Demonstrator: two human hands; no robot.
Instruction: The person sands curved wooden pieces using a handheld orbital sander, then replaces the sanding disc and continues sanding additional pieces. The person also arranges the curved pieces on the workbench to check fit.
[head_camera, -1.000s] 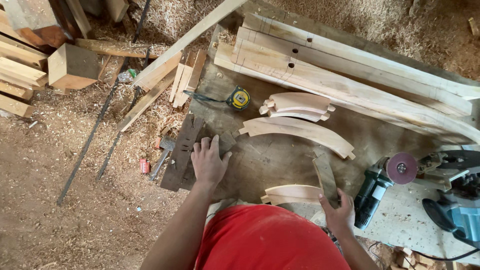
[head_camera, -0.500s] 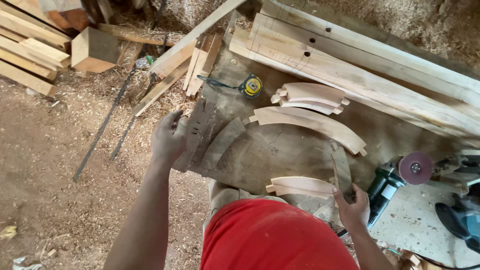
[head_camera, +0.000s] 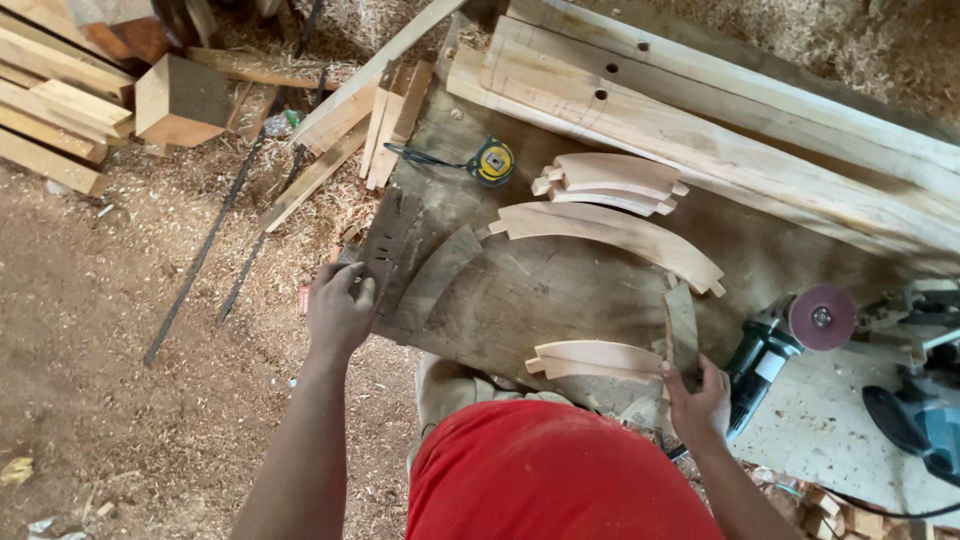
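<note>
Board (head_camera: 385, 250), dark, notched: stiff, looks weighty; my left hand (head_camera: 338, 310) clamps its near end. Strip (head_camera: 683, 328), thin, light: my right hand (head_camera: 700, 398) pinches its end.

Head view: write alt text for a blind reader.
Over a sawdust-strewn workbench, the left hand grips a dark notched board while the right hand holds a narrow wood strip; curved wood pieces lie between.
</note>
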